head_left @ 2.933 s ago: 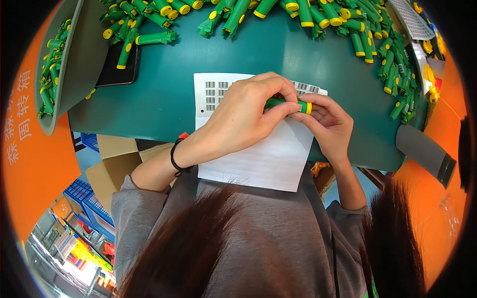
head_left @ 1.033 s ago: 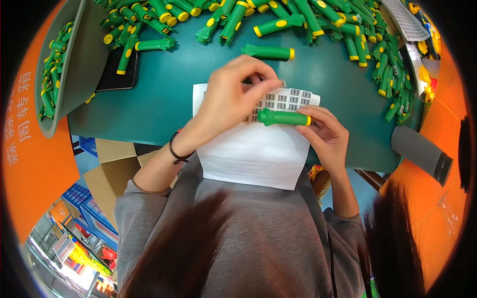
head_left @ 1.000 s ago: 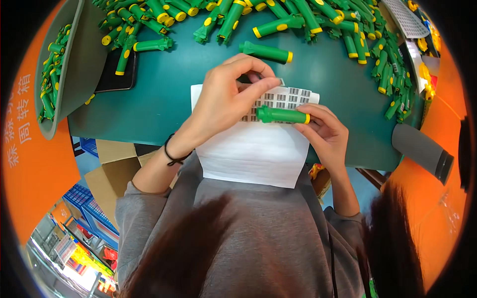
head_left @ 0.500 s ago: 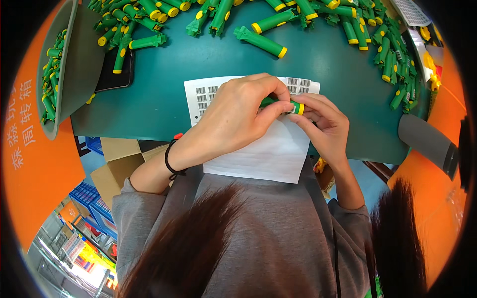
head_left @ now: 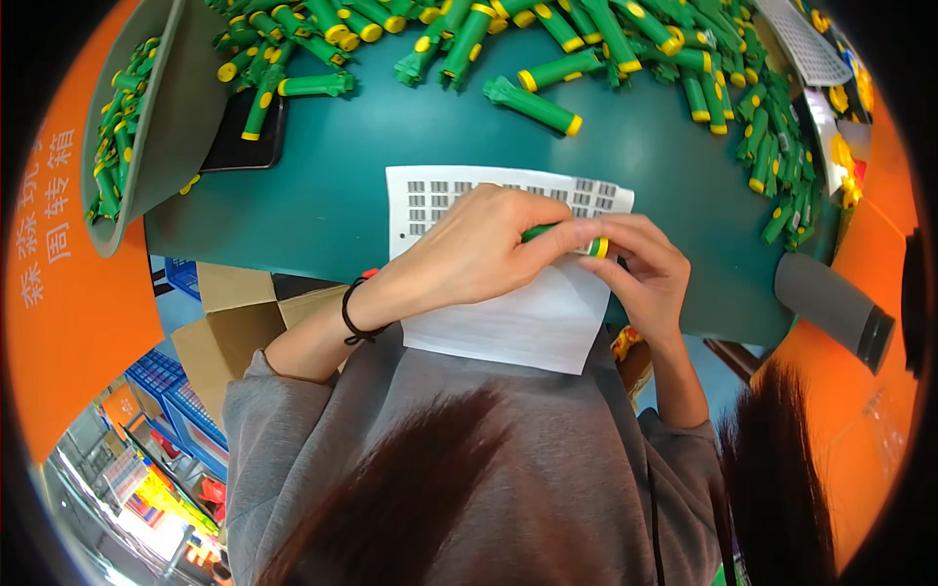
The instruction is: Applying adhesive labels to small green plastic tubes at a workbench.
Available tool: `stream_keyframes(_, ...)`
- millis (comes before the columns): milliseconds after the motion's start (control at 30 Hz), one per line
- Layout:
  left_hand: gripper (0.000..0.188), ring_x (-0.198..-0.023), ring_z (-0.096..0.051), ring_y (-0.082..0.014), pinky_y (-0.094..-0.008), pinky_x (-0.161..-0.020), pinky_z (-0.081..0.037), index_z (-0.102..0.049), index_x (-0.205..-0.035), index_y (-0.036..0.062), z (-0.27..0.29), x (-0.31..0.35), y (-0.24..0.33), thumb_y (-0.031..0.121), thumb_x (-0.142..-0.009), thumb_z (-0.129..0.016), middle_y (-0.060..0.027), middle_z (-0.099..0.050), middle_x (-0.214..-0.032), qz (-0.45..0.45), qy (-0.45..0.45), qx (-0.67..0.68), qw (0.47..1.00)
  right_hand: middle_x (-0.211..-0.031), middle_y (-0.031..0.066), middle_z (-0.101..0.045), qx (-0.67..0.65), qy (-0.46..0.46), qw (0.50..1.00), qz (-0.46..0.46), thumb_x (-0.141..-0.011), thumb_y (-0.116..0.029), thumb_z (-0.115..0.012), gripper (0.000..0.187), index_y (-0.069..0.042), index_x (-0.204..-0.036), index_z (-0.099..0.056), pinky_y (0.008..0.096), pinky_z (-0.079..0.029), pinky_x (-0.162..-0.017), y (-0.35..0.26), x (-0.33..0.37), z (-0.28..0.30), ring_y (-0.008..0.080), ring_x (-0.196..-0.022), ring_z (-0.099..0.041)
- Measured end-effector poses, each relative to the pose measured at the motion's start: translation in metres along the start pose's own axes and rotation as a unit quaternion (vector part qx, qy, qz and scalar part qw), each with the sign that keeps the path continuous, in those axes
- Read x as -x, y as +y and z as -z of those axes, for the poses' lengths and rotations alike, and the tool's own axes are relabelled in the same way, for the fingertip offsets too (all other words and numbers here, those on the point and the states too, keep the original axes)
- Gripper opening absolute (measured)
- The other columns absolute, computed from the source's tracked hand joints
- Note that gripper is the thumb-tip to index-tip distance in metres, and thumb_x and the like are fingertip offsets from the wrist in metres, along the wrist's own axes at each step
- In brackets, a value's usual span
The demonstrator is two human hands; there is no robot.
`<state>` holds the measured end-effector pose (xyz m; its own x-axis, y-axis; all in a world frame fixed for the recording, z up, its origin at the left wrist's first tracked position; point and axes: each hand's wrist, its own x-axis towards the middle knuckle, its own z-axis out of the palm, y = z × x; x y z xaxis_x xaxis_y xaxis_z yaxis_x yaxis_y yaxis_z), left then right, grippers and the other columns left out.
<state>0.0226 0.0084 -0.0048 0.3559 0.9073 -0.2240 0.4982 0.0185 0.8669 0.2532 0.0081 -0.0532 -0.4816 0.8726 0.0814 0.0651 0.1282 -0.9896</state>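
Both my hands meet over a white sheet of barcode stickers [head_left: 508, 332] that hangs over the near edge of the green table. Between them is a small green plastic tube [head_left: 535, 232] with a yellow end. My left hand [head_left: 508, 234] is closed around its left part, the thumb lying along the top. My right hand [head_left: 650, 264] pinches the yellow end with thumb and fingers. A bit of white shows on the tube near the left thumb tip. Most of the tube is hidden by my fingers.
Many green tubes [head_left: 532, 104] lie along the far side of the table [head_left: 342, 215] and down its right. A grey bin [head_left: 176, 127] of green pieces stands left, beside a dark phone-like slab [head_left: 249, 146]. At right lies a grey cylinder [head_left: 831, 303]; an open cardboard box [head_left: 234, 322] is below left.
The left thumb now lies straight along the tube, pressed near its yellow end. Both hands still hold the tube. The whole view has shifted slightly.
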Motion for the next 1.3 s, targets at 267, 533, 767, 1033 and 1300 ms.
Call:
stream_keyframes(267,0.021,-0.075,-0.063,-0.0122,-0.0297,-0.067,-0.050,-0.075,-0.106,0.0031,0.107,0.046,-0.042,0.015,-0.097,-0.060,-0.0061,-0.073,-0.089,-0.155,0.372,0.079,0.912,-0.116,0.0094,-0.065,0.284,0.051,0.956,0.053,-0.083,-0.012,-0.079,0.039,-0.004,-0.119,-0.068,0.0312,-0.051,-0.089,-0.040,-0.085,-0.010,0.0201,-0.103,-0.064)
stream_keyframes(533,0.018,-0.094,-0.069,-0.0223,-0.0301,-0.082,-0.051,-0.074,-0.109,0.0058,0.143,0.053,-0.018,0.011,-0.092,-0.069,-0.0073,-0.075,-0.104,-0.108,0.585,-0.273,0.756,-0.116,0.0119,-0.068,0.335,0.086,0.936,0.067,-0.090,-0.008,-0.073,0.027,-0.001,-0.116,-0.068,0.0307,-0.053,-0.084,-0.030,-0.093,-0.010,0.0195,-0.097,-0.067)
stream_keyframes(767,0.028,-0.084,-0.068,-0.0230,-0.0319,-0.070,-0.055,-0.074,-0.111,0.0076,-0.002,-0.012,-0.026,0.013,-0.083,-0.078,-0.0101,-0.068,-0.103,-0.191,0.166,-0.031,0.967,-0.108,0.0127,-0.070,0.143,-0.135,0.980,0.031,-0.076,0.000,-0.080,0.036,-0.001,-0.111,-0.073,0.0331,-0.053,-0.085,-0.032,-0.026,0.012,0.0231,-0.101,-0.066)
stream_keyframes(1033,0.010,-0.081,-0.064,-0.0246,-0.0378,-0.070,-0.053,-0.074,-0.090,0.0065,-0.026,-0.027,-0.027,0.012,-0.082,-0.075,-0.0033,-0.066,-0.089,-0.212,0.183,-0.079,0.957,-0.114,0.0145,-0.068,0.141,-0.102,0.985,-0.003,-0.078,0.007,-0.078,0.034,0.002,-0.111,-0.070,0.0324,-0.056,-0.088,-0.009,0.002,0.010,0.0212,-0.103,-0.067)
stream_keyframes(1300,0.008,-0.084,-0.065,-0.0165,-0.0288,-0.071,-0.052,-0.071,-0.093,0.0034,-0.014,-0.012,-0.005,0.007,-0.086,-0.075,-0.0061,-0.069,-0.096,-0.144,0.159,0.013,0.977,-0.120,0.0156,-0.062,-0.061,0.030,0.995,-0.077,-0.086,0.015,-0.067,0.036,0.009,-0.120,-0.061,0.0340,-0.056,-0.096,-0.004,0.011,0.002,0.0229,-0.112,-0.065)
